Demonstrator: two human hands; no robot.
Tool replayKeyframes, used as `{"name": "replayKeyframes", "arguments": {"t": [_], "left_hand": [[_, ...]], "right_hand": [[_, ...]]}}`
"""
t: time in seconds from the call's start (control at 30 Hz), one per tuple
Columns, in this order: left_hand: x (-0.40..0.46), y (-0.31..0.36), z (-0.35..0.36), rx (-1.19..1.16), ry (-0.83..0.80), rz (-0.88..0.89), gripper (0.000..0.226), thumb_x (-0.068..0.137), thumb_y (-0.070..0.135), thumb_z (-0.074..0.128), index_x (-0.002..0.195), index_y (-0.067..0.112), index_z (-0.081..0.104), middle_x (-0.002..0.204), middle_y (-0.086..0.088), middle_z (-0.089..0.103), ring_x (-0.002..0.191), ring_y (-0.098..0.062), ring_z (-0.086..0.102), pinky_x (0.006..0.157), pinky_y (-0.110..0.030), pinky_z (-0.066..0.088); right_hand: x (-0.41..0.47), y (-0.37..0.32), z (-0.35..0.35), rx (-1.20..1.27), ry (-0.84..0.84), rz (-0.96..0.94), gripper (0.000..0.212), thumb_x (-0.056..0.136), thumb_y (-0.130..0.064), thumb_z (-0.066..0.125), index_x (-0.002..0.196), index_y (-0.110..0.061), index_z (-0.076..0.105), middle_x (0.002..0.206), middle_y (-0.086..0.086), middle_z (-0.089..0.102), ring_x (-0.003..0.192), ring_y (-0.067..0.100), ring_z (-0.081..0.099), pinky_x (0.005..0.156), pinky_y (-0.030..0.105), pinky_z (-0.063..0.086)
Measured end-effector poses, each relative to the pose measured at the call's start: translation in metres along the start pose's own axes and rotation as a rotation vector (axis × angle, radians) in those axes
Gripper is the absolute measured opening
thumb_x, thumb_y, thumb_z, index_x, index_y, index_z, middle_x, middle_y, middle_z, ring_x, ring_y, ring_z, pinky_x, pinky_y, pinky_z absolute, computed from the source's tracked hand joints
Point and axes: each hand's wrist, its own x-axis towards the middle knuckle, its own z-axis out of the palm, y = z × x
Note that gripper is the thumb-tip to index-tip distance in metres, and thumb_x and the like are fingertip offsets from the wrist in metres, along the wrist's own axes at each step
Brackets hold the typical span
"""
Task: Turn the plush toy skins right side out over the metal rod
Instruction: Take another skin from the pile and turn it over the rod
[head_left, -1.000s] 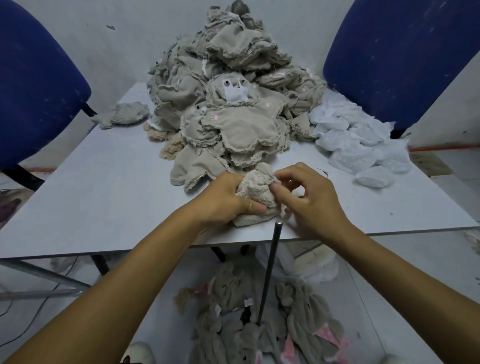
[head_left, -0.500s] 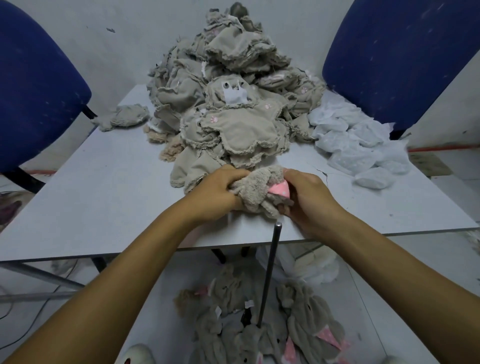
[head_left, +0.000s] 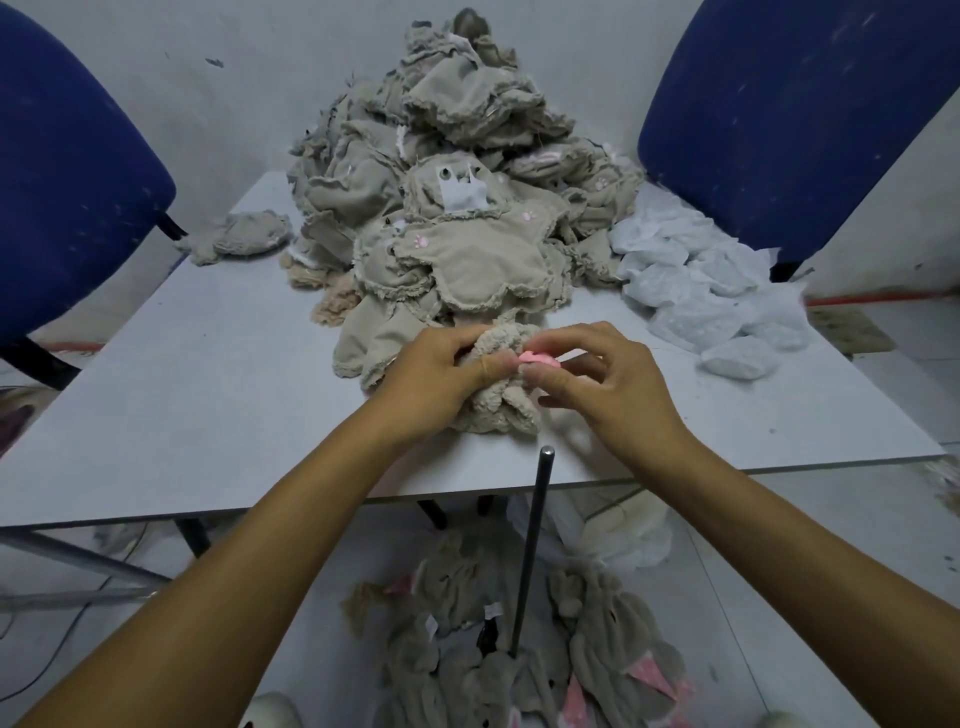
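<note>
Right at the near edge of the counter, in the head view, both hands work one plush toy skin, a fuzzy beige bundle lying on the counter just beyond the tip of the metal rod. The left hand grips the skin from its left side, its fingers curled into the fabric. The right hand pinches a small pink piece of the skin between thumb and fingertips, with the remaining fingers bent loosely. The rod stands nearly upright below the counter's near edge, its top free of the skin and not touching it. Toward the far edge a tall pile of inside-out skins covers the middle of the counter, and white fabric pieces lie along the right edge. One loose grey skin sits near the far left corner. On the floor around the rod's base lie finished skins, grey with pink parts. Blue chairs stand at both sides.
</note>
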Motion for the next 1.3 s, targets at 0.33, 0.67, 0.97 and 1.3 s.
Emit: {"name": "replayKeyframes", "arguments": {"t": [0.33, 0.67, 0.97, 1.3], "left_hand": [[0.004, -0.003, -0.001, 0.030, 0.081, -0.029, 0.022, 0.092, 0.002, 0.064, 0.102, 0.020, 0.074, 0.097, -0.001, 0.075, 0.099, -0.020, 0.069, 0.098, -0.048, 0.051], [0.001, 0.011, -0.003, -0.673, -0.132, -0.195, 0.055, 0.073, 0.002, 0.062, 0.127, -0.008, 0.055, 0.111, -0.025, 0.064, 0.101, -0.039, 0.064, 0.090, -0.052, 0.054], [0.006, 0.008, -0.007, -0.660, -0.013, -0.185, 0.030, 0.081, 0.025, 0.061, 0.102, 0.007, 0.073, 0.093, -0.011, 0.076, 0.080, -0.022, 0.073, 0.067, -0.028, 0.059], [0.000, 0.015, -0.011, -0.029, 0.212, 0.101, 0.033, 0.092, 0.020, 0.068, 0.124, 0.014, 0.068, 0.106, 0.006, 0.072, 0.099, -0.010, 0.066, 0.087, -0.025, 0.050]], "right_hand": [[0.010, -0.006, 0.005, 0.656, 0.301, 0.250, 0.015, 0.098, -0.011, 0.057, 0.084, -0.012, 0.062, 0.089, 0.001, 0.069, 0.072, 0.008, 0.066, 0.063, 0.020, 0.055], [0.014, -0.003, 0.004, 0.389, -0.022, 0.180, 0.037, 0.082, -0.027, 0.070, 0.116, -0.016, 0.061, 0.099, 0.011, 0.064, 0.095, 0.024, 0.066, 0.089, 0.035, 0.057], [0.016, -0.008, -0.015, 0.167, -0.037, 0.103, 0.006, 0.089, -0.012, 0.070, 0.089, -0.015, 0.065, 0.076, -0.006, 0.068, 0.072, 0.006, 0.063, 0.064, 0.022, 0.053], [0.022, -0.002, -0.021, 0.553, 0.370, 0.369, 0.045, 0.082, 0.016, 0.058, 0.102, -0.023, 0.066, 0.095, 0.002, 0.060, 0.076, 0.013, 0.062, 0.078, 0.034, 0.060]]}}
